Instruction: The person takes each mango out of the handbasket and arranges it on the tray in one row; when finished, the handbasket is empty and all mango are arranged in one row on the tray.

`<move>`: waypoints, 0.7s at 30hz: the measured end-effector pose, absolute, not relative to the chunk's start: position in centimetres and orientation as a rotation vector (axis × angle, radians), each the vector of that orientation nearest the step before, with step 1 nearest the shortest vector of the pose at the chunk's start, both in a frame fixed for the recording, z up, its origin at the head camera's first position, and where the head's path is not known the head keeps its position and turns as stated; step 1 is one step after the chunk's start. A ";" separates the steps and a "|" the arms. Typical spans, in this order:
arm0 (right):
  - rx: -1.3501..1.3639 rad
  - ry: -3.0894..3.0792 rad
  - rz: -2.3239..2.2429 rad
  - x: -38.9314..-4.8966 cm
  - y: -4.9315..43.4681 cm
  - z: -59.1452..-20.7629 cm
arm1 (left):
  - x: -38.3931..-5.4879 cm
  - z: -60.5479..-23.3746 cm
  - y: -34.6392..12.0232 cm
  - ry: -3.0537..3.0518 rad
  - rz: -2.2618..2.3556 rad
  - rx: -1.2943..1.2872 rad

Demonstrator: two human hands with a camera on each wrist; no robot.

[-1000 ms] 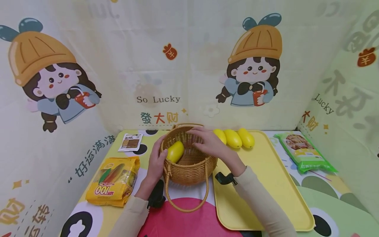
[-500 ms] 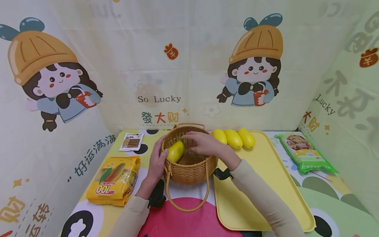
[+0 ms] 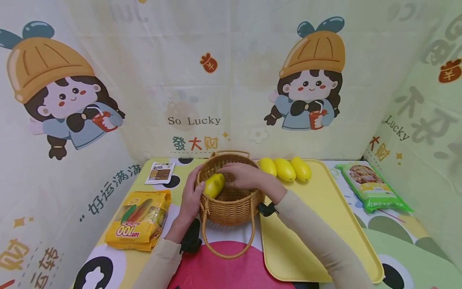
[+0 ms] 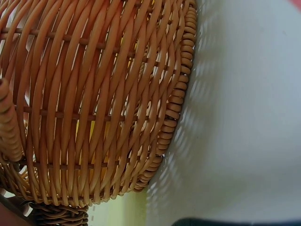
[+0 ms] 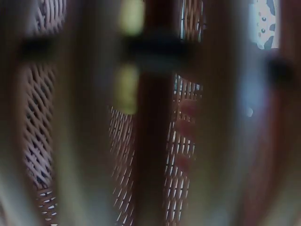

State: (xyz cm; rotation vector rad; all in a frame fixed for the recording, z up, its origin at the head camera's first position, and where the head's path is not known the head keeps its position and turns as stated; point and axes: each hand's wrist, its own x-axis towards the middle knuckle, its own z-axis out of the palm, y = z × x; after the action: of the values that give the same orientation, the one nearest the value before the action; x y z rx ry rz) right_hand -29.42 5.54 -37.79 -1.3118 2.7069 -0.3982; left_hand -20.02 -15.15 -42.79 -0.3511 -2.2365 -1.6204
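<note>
A round wicker basket (image 3: 231, 210) stands mid-table, its front handle folded down and another handle at its back. My left hand (image 3: 191, 190) grips its left side, thumb at the rim; the woven wall (image 4: 103, 94) fills most of the left wrist view. One yellow mango (image 3: 214, 186) lies inside against the left wall. Over the basket's mouth, my right hand (image 3: 243, 175) reaches in from the right, fingers loosely bent and fingertips close above the mango's upper end. In the right wrist view, blurred weave strips hide much, with part of the mango (image 5: 126, 89) visible.
A yellow tray (image 3: 317, 241) lies right of the basket, with several yellow mangoes (image 3: 284, 169) at its far end. At left are a yellow snack bag (image 3: 138, 220) and a small white sachet (image 3: 160, 173). A green packet (image 3: 371, 186) lies far right. Printed cloth walls enclose the table.
My right hand has moved left and further into the basket, its fingertips coming to the mango's upper end. The mango has turned slightly. My left hand stays on the basket.
</note>
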 end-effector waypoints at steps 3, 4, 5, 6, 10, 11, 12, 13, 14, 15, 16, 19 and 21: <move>-1.330 2.709 -0.388 -29.6 5.2 -37.9 | -20.1 -42.8 -15.2 -2.237 -1.615 -0.346; -1.330 2.709 -0.374 -29.6 5.0 -37.9 | -20.1 -42.8 -15.2 -2.237 -1.615 -0.344; -1.329 2.707 -0.357 -29.7 4.9 -37.9 | -20.1 -42.7 -15.2 -2.235 -1.617 -0.348; -1.325 2.704 -0.340 -29.6 4.8 -37.9 | -20.1 -42.7 -15.2 -2.232 -1.619 -0.352; -1.326 2.686 -0.310 -29.6 4.5 -38.0 | -20.0 -42.7 -15.2 -2.226 -1.624 -0.361; -1.332 2.679 -0.312 -29.6 4.4 -38.0 | -20.0 -42.7 -15.2 -2.225 -1.624 -0.362; -1.341 2.669 -0.322 -29.6 4.4 -38.0 | -20.0 -42.7 -15.2 -2.223 -1.625 -0.363; -1.354 2.657 -0.326 -29.6 4.3 -38.1 | -20.0 -42.7 -15.2 -2.224 -1.624 -0.362; -1.362 2.641 -0.328 -29.6 4.2 -38.2 | -20.0 -42.7 -15.2 -2.224 -1.626 -0.362; -1.369 2.624 -0.323 -29.7 4.2 -38.2 | -20.0 -42.7 -15.2 -2.227 -1.623 -0.360; -1.371 2.607 -0.321 -29.7 4.1 -38.3 | -20.0 -42.7 -15.2 -2.227 -1.626 -0.360; -1.376 2.557 -0.299 -29.8 4.0 -38.5 | -20.0 -42.6 -15.3 -2.235 -1.633 -0.356; -1.382 2.533 -0.277 -29.8 3.9 -38.6 | -20.0 -42.6 -15.3 -2.243 -1.631 -0.353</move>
State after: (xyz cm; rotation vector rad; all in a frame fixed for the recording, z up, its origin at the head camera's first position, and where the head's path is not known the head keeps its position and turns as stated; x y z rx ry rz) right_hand -29.84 3.91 -38.65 -1.3818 2.5325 -0.2774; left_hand -19.98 -15.26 -42.62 -0.3527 -2.2431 -1.6308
